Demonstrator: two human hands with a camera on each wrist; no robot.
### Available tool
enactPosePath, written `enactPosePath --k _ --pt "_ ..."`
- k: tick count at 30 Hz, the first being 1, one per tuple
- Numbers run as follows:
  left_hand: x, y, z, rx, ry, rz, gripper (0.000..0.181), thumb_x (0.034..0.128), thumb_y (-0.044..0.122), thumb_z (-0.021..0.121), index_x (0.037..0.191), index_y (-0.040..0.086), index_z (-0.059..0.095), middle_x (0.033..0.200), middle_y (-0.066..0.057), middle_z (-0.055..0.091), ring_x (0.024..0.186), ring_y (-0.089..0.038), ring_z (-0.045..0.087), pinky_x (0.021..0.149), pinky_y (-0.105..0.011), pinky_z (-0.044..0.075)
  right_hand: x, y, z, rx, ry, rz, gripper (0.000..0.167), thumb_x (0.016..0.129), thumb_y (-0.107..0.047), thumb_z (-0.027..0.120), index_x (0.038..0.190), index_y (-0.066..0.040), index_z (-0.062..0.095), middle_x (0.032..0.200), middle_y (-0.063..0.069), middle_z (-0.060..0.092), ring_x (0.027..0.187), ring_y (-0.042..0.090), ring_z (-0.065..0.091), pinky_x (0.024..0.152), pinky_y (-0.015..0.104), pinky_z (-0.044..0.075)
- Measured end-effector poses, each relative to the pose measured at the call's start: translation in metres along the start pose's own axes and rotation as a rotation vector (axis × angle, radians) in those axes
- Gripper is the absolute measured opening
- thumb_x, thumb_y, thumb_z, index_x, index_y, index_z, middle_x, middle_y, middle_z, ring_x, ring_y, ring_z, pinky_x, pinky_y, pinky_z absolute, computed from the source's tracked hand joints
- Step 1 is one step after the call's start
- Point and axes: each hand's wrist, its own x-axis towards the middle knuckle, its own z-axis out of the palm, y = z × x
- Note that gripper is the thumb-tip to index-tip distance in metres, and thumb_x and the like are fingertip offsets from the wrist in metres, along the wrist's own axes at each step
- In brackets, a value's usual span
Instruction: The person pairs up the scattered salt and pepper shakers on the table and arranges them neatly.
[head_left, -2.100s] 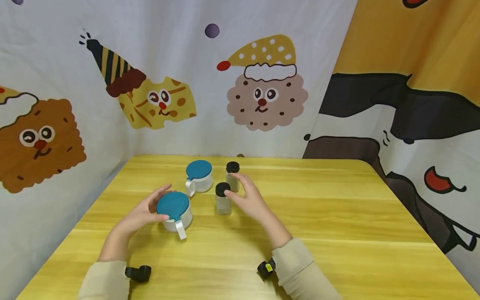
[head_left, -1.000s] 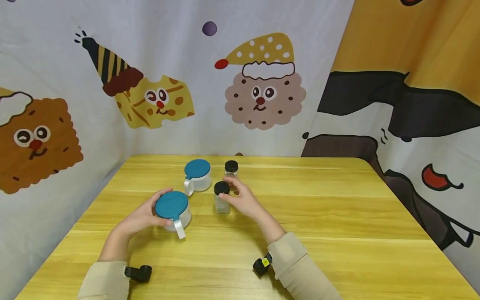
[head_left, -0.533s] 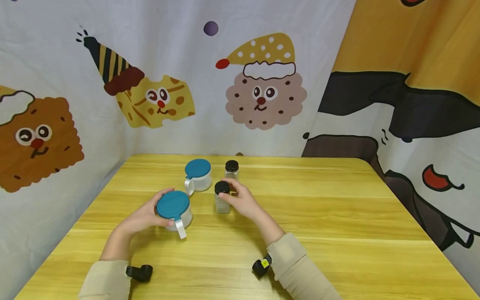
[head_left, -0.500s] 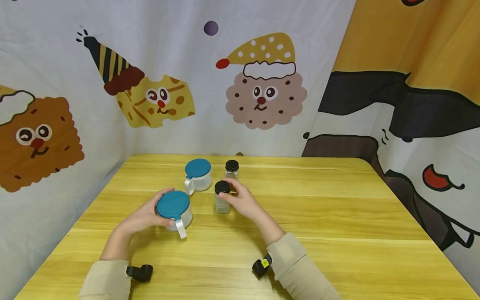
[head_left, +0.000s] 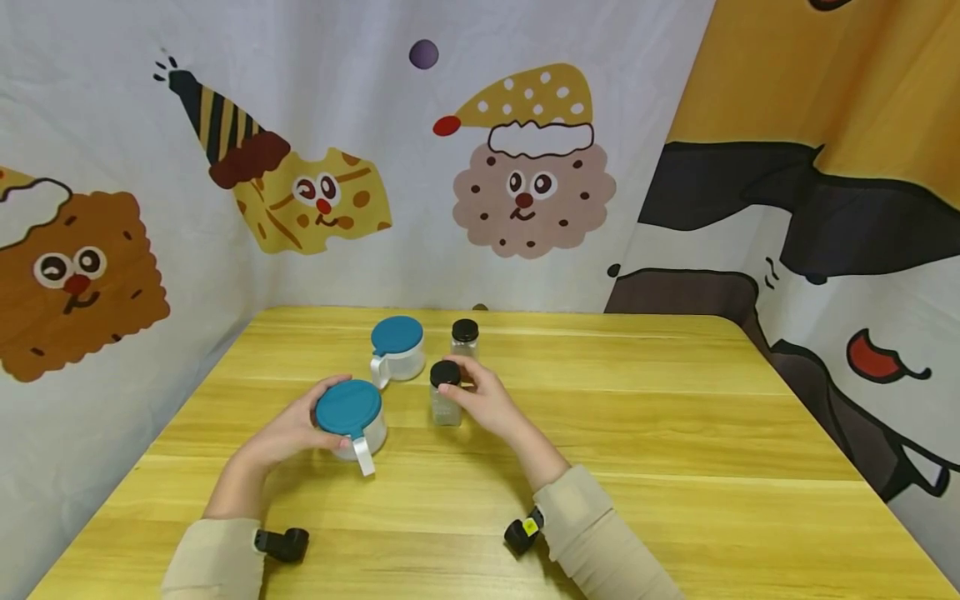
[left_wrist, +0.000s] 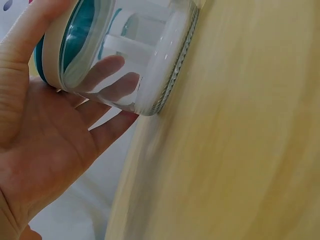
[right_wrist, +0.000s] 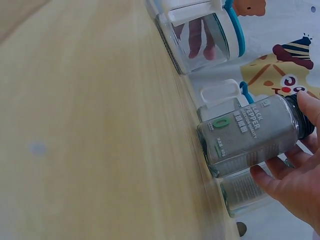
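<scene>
1. Gripping with both: left hand (head_left: 288, 429) is curled round a round, clear, glass-like jar with a flat blue lid (head_left: 351, 417); right hand (head_left: 486, 404) pinches a clear, square-sided bottle with a black screw cap (head_left: 446, 398).
2. Left hand detail: thumb on the near side, up by the lid; other fingers wrap the far side, a couple visible through the clear wall in the left wrist view. Jar upright on the pale yellow wood-grain tabletop (head_left: 675, 408), against the palm, to the right of the left hand.
3. White plastic handle (head_left: 363, 456) on that jar points back toward the person, just right of the left thumb tip.
4. Right hand detail: thumb on the black cap, other fingers round the back. Bottle upright, on the left of the right hand. Label reads "BLACK PEPPER"; smaller print too fine to read.
5. Second blue-lidded jar (head_left: 400, 350): ahead and right of left hand, ahead and left of right hand, touching neither. Its handle also points nearer.
6. Second black-capped bottle (head_left: 465, 332): just beyond the right hand, lower part hidden by hand and front bottle in the head view. Can't tell whether fingers touch it.
7. Beige sleeves (head_left: 611, 529) behind both hands, a small black wrist camera (head_left: 283, 545) at each cuff.
8. White cartoon-print curtain (head_left: 330, 75) well beyond both hands.
</scene>
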Motion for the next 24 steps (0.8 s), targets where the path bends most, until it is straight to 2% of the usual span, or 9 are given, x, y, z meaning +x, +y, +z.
enactPosePath --k 10,17,24 --pt "-0.0013 0.0048 0.0015 0.012 0.027 0.018 0.095 0.0736 0.017 0.082 0.149 0.005 0.026 0.141 -0.029 0.037 0.123 -0.046 0.04 0.095 -0.062 0.035 -0.0014 -0.0015 0.0008 -0.001 0.001 -0.004 0.044 0.094 -0.004 0.06 0.135 0.005 0.047 0.124 0.024 0.056 0.113 0.033 0.053 0.093 0.042 0.045" --pt "0.0004 0.0055 0.0025 -0.028 0.04 0.054 0.088 0.0729 0.013 0.082 0.145 0.002 0.032 0.138 -0.025 0.042 0.12 -0.042 0.043 0.096 -0.058 0.036 -0.0021 -0.0026 -0.0006 -0.014 0.021 -0.005 0.043 0.094 -0.003 0.06 0.134 0.006 0.047 0.123 0.025 0.056 0.113 0.035 0.053 0.094 0.044 0.045" --pt "-0.0006 0.0066 -0.0003 -0.06 0.075 0.079 0.086 0.0731 0.01 0.081 0.145 0.002 0.033 0.141 -0.025 0.039 0.124 -0.043 0.038 0.098 -0.062 0.032 -0.0011 -0.0027 -0.0008 -0.027 0.021 0.009 0.043 0.093 -0.003 0.061 0.134 0.005 0.048 0.121 0.023 0.057 0.111 0.033 0.054 0.093 0.042 0.046"
